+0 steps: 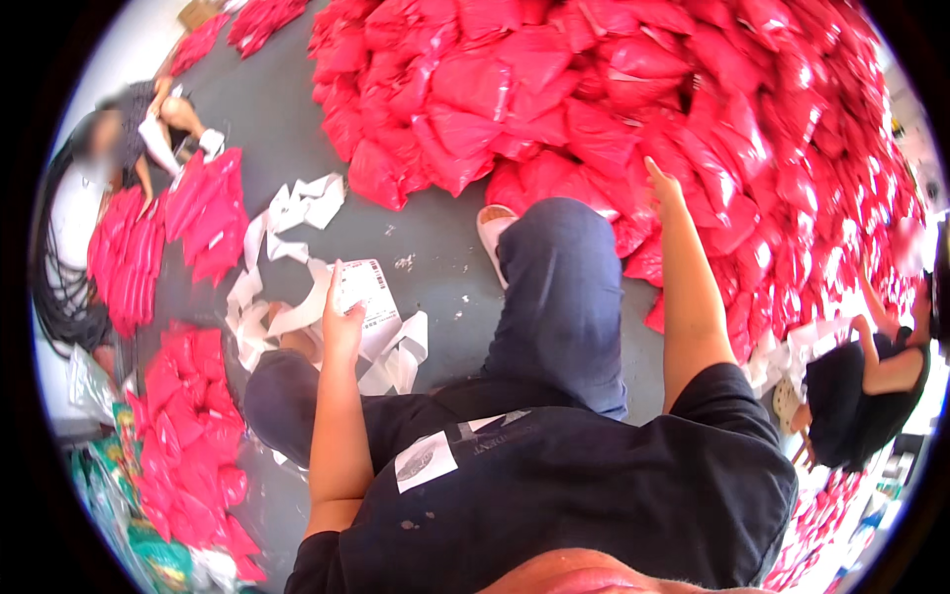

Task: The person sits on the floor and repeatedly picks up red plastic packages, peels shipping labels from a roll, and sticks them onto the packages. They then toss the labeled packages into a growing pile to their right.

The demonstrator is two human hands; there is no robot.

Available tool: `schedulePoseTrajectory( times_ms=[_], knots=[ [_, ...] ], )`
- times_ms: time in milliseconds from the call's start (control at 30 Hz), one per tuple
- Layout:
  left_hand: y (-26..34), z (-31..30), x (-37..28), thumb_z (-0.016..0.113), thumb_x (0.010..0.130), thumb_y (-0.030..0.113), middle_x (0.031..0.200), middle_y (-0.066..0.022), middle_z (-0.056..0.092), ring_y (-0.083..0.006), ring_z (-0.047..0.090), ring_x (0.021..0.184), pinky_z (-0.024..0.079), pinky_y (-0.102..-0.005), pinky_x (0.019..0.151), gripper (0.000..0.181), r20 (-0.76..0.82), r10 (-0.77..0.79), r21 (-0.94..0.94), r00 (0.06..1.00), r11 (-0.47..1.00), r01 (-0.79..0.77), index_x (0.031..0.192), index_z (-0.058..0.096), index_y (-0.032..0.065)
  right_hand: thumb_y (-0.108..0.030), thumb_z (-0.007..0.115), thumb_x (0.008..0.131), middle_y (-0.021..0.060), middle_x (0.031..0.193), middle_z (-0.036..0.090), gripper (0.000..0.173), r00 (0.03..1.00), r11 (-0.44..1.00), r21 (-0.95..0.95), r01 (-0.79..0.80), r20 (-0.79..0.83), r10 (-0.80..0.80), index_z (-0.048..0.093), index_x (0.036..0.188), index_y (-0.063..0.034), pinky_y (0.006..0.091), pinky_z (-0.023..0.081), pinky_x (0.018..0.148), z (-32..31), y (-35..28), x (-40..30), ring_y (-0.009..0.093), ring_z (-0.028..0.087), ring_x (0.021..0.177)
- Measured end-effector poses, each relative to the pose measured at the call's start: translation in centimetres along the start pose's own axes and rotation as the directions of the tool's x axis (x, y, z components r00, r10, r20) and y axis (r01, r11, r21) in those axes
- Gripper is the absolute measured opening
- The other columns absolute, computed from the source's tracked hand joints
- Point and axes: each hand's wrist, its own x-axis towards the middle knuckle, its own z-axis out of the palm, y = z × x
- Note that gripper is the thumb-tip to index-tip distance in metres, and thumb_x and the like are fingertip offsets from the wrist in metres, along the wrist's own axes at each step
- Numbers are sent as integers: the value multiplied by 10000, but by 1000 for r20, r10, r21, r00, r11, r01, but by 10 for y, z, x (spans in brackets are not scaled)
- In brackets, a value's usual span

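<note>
My left hand (344,321) grips a stack of white printed labels (373,298) bearing barcodes and writing. Strips of white backing paper (293,315) curl on the floor around and below it. My right hand (663,185) is stretched out at the near side of a large heap of filled red plastic bags (519,82). One finger or the thumb points away from me; the rest of that hand is partly hidden. Whether it touches or grips a bag cannot be told. My knee in dark trousers (557,297) is between my hands.
At the left, a seated person (104,156) has a hand on stacked red bags (128,260). More red bags (189,438) lie at lower left beside green packages (159,553). Another person (868,386) in dark clothes sits at right. Grey floor (438,275) shows between heap and paper.
</note>
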Motion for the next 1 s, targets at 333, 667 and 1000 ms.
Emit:
schedulePoseTrajectory(
  times_ms=[333, 667, 1000],
  knots=[
    [36, -80, 14, 556, 691, -82, 1227, -115, 404, -188, 440, 1082, 334, -290, 916, 856, 54, -206, -146, 977, 966, 212, 1350, 16, 5, -363, 409, 842, 187, 640, 587, 334, 488, -473, -739, 480, 673, -556, 610, 800, -99, 416, 488, 533, 136, -90, 113, 328, 606, 630],
    [-7, -97, 60, 626, 671, -27, 950, -143, 582, -176, 582, 815, 448, -263, 704, 866, 28, -286, -69, 958, 955, 287, 1336, 71, -32, -360, 580, 803, 93, 926, 599, 415, 834, 994, -108, 35, 550, 30, 557, 977, 16, 303, 473, 649, 282, -90, -91, 161, 564, 782],
    [-29, -112, 44, 649, 614, 4, 1113, -210, 496, -237, 524, 979, 426, -283, 792, 848, -38, -388, 136, 921, 911, 389, 1327, 191, -10, -447, 490, 802, 107, 1151, 501, 459, 927, 76, -926, 370, 362, -99, 519, 1077, -81, 472, 423, 807, 353, 149, -80, 266, 500, 1046]
  ],
)
